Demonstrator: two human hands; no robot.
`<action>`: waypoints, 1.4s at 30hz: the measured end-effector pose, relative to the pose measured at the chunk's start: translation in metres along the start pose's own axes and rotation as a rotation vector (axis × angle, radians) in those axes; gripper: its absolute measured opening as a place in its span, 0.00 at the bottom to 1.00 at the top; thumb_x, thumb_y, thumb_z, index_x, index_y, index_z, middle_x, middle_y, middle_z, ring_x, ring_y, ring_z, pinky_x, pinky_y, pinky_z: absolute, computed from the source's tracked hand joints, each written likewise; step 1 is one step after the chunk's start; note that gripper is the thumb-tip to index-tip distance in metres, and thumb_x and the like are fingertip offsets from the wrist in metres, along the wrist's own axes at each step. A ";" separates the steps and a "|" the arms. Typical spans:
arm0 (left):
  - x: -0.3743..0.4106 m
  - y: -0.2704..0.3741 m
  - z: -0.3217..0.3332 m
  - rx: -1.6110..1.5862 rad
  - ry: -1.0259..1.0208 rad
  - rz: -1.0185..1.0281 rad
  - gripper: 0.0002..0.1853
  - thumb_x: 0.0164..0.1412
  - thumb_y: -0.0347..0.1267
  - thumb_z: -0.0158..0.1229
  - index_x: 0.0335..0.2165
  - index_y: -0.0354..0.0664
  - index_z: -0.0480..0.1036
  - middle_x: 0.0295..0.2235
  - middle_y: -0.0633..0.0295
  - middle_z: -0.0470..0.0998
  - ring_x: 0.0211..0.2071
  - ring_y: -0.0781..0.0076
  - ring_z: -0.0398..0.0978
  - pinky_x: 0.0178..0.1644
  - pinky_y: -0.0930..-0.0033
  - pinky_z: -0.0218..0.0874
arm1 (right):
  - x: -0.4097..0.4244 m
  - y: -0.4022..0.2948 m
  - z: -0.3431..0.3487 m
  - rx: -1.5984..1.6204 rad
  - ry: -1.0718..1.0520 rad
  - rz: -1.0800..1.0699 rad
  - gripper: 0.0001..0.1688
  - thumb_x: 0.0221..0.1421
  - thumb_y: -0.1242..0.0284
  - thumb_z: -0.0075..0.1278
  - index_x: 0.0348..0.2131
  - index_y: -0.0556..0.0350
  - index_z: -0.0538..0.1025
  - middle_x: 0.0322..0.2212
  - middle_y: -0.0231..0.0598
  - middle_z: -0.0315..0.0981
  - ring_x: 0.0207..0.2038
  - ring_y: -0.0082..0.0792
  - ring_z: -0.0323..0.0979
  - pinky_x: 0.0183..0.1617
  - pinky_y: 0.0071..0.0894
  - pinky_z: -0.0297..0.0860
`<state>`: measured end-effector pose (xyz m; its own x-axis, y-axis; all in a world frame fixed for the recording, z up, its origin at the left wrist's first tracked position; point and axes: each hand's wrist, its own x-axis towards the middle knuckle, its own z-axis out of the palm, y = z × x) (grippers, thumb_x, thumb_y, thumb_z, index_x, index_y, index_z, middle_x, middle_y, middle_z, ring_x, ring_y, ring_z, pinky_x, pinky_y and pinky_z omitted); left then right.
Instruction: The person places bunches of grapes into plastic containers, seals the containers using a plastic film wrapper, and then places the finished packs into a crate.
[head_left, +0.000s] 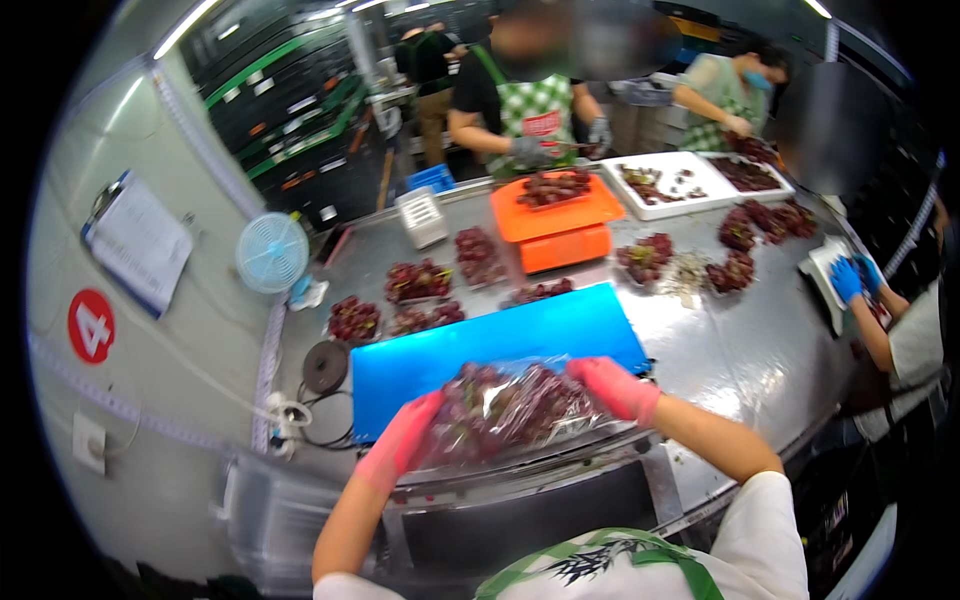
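Bunches of dark red grapes (517, 405), covered in clear plastic film, lie between my two pink-gloved hands at the front of the workstation. My left hand (403, 435) grips the pack's left end. At the upper right end, my right hand (616, 388) holds the film with its fingers curled in. The film looks wrinkled and shiny over the grapes; whether a tray lies beneath is hidden. Directly behind the pack, a bright blue panel (487, 330) slopes across the bench.
Several grape packs (418, 280) stand beyond the panel, near an orange scale (566, 244) loaded with grapes. White foam boxes (667, 202) stand at the back right. A small fan (272, 253) and a cable (330, 442) are on the left. Co-workers stand across the steel table (720, 352) and at right.
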<state>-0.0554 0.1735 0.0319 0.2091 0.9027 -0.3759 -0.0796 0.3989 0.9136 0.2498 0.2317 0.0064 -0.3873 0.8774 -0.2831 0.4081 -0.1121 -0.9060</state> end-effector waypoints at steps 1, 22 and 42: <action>-0.010 0.000 0.018 -0.084 0.029 -0.049 0.19 0.63 0.41 0.42 0.42 0.37 0.68 0.37 0.66 0.70 0.34 0.77 0.68 0.35 0.72 0.62 | -0.014 0.019 0.006 -0.084 0.114 -0.092 0.16 0.56 0.65 0.39 0.33 0.59 0.72 0.29 0.47 0.69 0.33 0.40 0.67 0.38 0.34 0.65; -0.122 -0.115 0.110 -1.128 -0.178 0.218 0.29 0.61 0.51 0.33 0.48 0.39 0.60 0.44 0.50 0.68 0.41 0.54 0.68 0.39 0.55 0.64 | -0.144 0.038 0.093 1.325 -0.172 0.228 0.36 0.57 0.46 0.33 0.48 0.58 0.66 0.40 0.44 0.71 0.41 0.38 0.71 0.46 0.38 0.68; -0.096 -0.111 0.137 -0.882 -0.023 0.384 0.20 0.59 0.35 0.45 0.50 0.43 0.59 0.43 0.57 0.68 0.38 0.64 0.73 0.36 0.62 0.71 | -0.160 0.079 0.120 1.138 0.008 -0.351 0.22 0.59 0.63 0.37 0.48 0.56 0.63 0.44 0.40 0.66 0.42 0.38 0.67 0.47 0.39 0.66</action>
<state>0.0664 0.0202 -0.0118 0.0341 0.9974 -0.0637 -0.8490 0.0625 0.5246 0.2446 0.0261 -0.0578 -0.3242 0.9453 0.0349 -0.6891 -0.2108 -0.6933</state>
